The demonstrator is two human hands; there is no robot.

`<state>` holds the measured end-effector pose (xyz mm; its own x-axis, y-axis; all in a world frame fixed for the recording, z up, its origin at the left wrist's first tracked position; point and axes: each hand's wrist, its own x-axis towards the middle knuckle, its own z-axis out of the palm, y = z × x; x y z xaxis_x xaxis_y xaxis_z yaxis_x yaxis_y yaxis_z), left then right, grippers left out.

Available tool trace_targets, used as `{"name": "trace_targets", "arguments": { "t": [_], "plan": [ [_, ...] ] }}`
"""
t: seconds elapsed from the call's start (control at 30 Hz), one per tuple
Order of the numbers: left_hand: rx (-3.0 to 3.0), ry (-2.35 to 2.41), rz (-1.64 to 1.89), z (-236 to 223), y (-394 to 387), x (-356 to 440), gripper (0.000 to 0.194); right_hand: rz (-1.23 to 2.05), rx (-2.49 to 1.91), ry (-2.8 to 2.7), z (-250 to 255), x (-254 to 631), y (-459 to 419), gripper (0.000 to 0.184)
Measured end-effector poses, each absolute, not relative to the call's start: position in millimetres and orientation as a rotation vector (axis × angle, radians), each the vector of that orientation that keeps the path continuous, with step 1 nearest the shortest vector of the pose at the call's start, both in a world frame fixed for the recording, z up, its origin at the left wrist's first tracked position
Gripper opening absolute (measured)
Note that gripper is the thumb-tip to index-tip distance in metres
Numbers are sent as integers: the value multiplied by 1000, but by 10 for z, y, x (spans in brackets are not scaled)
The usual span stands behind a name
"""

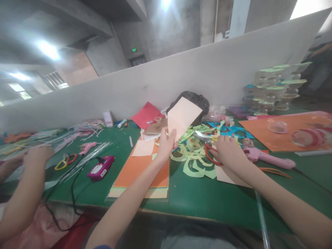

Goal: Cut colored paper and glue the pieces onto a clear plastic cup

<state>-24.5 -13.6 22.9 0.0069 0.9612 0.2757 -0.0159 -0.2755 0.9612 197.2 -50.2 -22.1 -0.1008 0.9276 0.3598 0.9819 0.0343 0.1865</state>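
Pinched in my left hand [167, 141] is a pale peach piece of paper [184, 116], raised above the table with one corner pointing up. My right hand [229, 152] is closed around a pair of scissors [211, 155] with red and yellow handles; the blades point left toward the paper but are apart from it. Another pale sheet [230, 178] lies under my right hand, partly covered. Between my hands are light green paper scraps [194, 167] with cut-out holes. An orange stack of sheets [145, 171] lies below my left forearm, with a small pale paper [142, 148] on top.
A pink glue gun [272, 159] lies right of my right hand. At left are a purple power box [101, 168] with a black cable, other scissors [66, 162] and a co-worker's hands [38, 154]. A black plastic bag [202, 103] sits against the white partition [145, 83].
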Motion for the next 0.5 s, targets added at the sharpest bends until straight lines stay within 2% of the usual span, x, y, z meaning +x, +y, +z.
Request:
{"name": "trace_targets", "arguments": {
  "t": [0.23, 0.37, 0.5],
  "plan": [
    [1421, 994, 1359, 197, -116, -228, 36, -530, -2009, -2202, -126, 1978, -543, 33],
    [1382, 1023, 1410, 237, -120, -252, 36, -185, -2004, -2110, -81, 2027, -519, 31],
    [1353, 1035, 1484, 275, -97, -302, 38, 204, -2001, -1937, 8, 2056, -479, 39]
  ]
}}
